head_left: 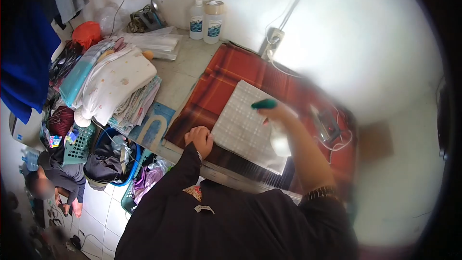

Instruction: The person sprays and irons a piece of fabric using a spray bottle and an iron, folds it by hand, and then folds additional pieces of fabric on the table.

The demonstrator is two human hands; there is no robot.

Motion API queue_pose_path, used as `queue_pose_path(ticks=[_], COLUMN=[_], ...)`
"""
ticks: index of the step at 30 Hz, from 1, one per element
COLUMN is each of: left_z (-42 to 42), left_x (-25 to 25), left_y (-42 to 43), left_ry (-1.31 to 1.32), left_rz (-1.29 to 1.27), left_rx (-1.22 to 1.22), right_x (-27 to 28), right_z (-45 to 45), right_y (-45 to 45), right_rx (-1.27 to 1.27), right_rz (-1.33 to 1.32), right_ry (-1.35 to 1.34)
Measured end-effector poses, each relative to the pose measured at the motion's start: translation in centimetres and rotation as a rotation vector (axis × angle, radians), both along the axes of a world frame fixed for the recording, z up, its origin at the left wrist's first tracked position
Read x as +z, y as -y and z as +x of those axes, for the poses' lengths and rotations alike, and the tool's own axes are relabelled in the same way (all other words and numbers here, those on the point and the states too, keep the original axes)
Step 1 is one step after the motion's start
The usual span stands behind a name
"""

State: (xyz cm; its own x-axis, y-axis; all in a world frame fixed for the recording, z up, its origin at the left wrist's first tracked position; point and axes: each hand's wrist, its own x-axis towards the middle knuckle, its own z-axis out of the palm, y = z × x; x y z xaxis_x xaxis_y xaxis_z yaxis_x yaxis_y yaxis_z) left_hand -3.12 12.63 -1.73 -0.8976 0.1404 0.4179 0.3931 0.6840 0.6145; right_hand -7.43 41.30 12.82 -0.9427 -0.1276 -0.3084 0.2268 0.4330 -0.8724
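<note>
My right hand (275,114) is wrapped round a spray bottle (280,142) with a green top and a whitish body, above the right part of a folded pale checked cloth (248,123). The cloth lies flat on a red and dark plaid blanket (192,110) that covers the tabletop. My left hand (199,140) rests at the cloth's left corner, fingers bent and pressed down; whether they pinch anything is hidden. To the right of the cloth an iron (326,124) with a white cord lies on the blanket, blurred.
Piled folded cloths (118,79) stand at the left. Two bottles (196,19) (213,23) are by the wall, near a power strip (273,41). Baskets (79,144) stand below the table edge. Another person (62,178) sits on the floor, lower left.
</note>
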Motion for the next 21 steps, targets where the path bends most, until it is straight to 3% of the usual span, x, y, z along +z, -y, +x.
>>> queue_pose_path(ticks=[3, 5, 7, 9, 12, 14, 16, 21], left_z=[0.1, 0.1, 0.1, 0.1, 0.1, 0.0, 0.0, -0.1], left_x=[0.4, 0.4, 0.5, 0.6, 0.7, 0.8, 0.9, 0.5], left_y=[0.1, 0.2, 0.2, 0.3, 0.3, 0.3, 0.3, 0.2], left_ry=[0.013, 0.024, 0.032, 0.056, 0.062, 0.064, 0.062, 0.04], left_rz=[0.011, 0.012, 0.013, 0.03, 0.039, 0.038, 0.032, 0.007], left_rx=[-0.022, -0.021, -0.029, -0.027, -0.035, -0.05, -0.065, -0.063], right_x=[-0.1, -3.6, -3.4, 0.0, 1.7, 2.3, 2.1, 1.1], right_z=[-3.3, -5.2, -4.7, -0.4, 4.5, 7.9, 10.8, 16.1], right_y=[-1.5, -7.1, -8.2, -6.4, -5.9, -5.4, -6.0, -6.5], right_rx=[-0.307, -0.222, -0.145, -0.424, -0.394, -0.449, -0.366, -0.35], right_rz=[0.165, 0.276, 0.388, 0.152, -0.019, -0.039, 0.013, -0.005], right_ry=[-0.011, -0.082, -0.154, -0.064, -0.135, -0.152, 0.098, 0.154])
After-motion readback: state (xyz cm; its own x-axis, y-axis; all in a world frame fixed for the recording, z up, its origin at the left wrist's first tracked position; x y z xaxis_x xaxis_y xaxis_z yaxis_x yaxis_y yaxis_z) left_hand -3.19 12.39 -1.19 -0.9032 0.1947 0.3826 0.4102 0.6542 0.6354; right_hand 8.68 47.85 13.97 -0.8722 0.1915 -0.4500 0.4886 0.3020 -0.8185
